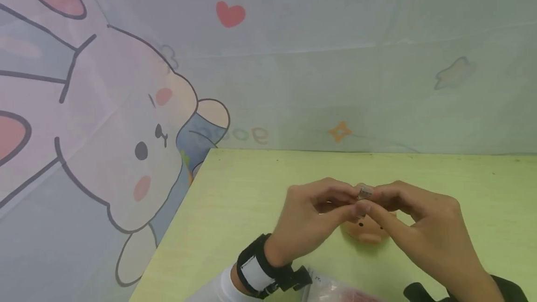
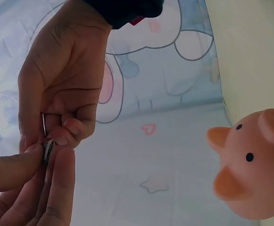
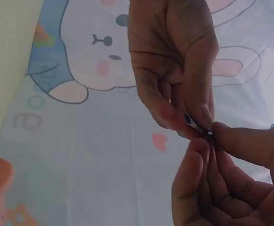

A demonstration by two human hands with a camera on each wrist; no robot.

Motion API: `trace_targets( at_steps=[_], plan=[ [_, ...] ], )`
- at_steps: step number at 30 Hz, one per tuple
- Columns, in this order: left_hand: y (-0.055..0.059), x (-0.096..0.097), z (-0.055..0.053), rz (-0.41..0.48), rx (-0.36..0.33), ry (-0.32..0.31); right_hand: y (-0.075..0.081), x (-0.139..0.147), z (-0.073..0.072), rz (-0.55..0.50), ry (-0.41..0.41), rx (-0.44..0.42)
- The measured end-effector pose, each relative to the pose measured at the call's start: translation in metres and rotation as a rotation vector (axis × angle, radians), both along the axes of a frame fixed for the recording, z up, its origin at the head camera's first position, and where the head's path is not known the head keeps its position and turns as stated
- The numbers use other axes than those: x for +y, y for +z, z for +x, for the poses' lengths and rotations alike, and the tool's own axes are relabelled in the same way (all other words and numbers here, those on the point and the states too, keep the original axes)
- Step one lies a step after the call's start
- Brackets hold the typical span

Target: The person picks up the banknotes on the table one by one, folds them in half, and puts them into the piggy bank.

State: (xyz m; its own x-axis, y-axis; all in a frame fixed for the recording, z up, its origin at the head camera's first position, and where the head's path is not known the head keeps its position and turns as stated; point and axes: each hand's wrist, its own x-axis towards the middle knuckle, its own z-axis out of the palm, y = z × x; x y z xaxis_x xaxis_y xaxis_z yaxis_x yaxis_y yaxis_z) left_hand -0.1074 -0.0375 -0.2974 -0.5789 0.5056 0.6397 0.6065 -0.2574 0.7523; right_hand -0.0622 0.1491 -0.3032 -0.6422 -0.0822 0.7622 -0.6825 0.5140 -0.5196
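Note:
Both hands meet above the table and pinch one small, flat, grey-and-white piece (image 1: 365,193); it looks folded, though I cannot tell its kind. Thumb and fingertips of the left hand (image 1: 312,218) hold its left side. The right hand (image 1: 423,223) pinches it from the other side, the two thumbs almost meeting. Up close in the left wrist view, the piece (image 2: 48,149) shows as a thin pale strip with dark edges, mostly covered by fingertips. Below and behind the hands sits an orange-pink toy pig (image 1: 369,234), partly hidden by them in the head view.
A clear plastic bag (image 1: 335,291) with something reddish inside lies at the near edge of the view. The pale yellow table (image 1: 235,190) reaches back to a hanging cloth (image 1: 293,83) printed with a rabbit. Black bands (image 1: 257,269) circle the wrists.

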Motion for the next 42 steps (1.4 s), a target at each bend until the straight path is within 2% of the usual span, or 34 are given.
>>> trace_targets(
  at_steps=[1, 5, 7, 9, 13, 16, 19, 22, 29, 37, 39, 42],
  plan=[
    [-0.003, 0.001, -0.003, -0.021, 0.001, 0.007, 0.0, 0.003, -0.001, 0.006, -0.011, -0.031],
    [-0.021, 0.007, -0.021, -0.128, 0.008, 0.081, -0.002, 0.012, -0.008, 0.0, -0.077, -0.039],
    [-0.034, 0.011, -0.033, -0.217, 0.017, 0.145, -0.005, 0.016, -0.014, 0.0, -0.13, -0.01],
    [-0.048, 0.014, -0.044, -0.311, 0.003, 0.185, -0.01, 0.02, -0.022, 0.011, -0.177, 0.017],
    [-0.079, 0.021, -0.062, -0.526, -0.017, 0.238, -0.03, 0.028, -0.042, 0.063, -0.274, -0.013],
    [-0.1, 0.027, -0.069, -0.63, -0.008, 0.252, -0.048, 0.033, -0.056, 0.135, -0.333, -0.091],
    [-0.113, 0.031, -0.069, -0.675, 0.02, 0.258, -0.063, 0.035, -0.065, 0.212, -0.348, -0.126],
    [-0.117, 0.034, -0.068, -0.682, 0.028, 0.267, -0.07, 0.034, -0.07, 0.257, -0.346, -0.115],
    [-0.113, 0.036, -0.067, -0.666, -0.031, 0.266, -0.07, 0.031, -0.072, 0.323, -0.368, -0.105],
    [-0.109, 0.035, -0.066, -0.662, -0.054, 0.243, -0.074, 0.031, -0.077, 0.419, -0.313, -0.094],
    [-0.109, 0.035, -0.066, -0.664, -0.049, 0.234, -0.071, 0.033, -0.077, 0.437, -0.277, -0.136],
    [-0.107, 0.033, -0.068, -0.676, -0.029, 0.226, -0.062, 0.039, -0.074, 0.465, -0.194, -0.248]
  ],
)
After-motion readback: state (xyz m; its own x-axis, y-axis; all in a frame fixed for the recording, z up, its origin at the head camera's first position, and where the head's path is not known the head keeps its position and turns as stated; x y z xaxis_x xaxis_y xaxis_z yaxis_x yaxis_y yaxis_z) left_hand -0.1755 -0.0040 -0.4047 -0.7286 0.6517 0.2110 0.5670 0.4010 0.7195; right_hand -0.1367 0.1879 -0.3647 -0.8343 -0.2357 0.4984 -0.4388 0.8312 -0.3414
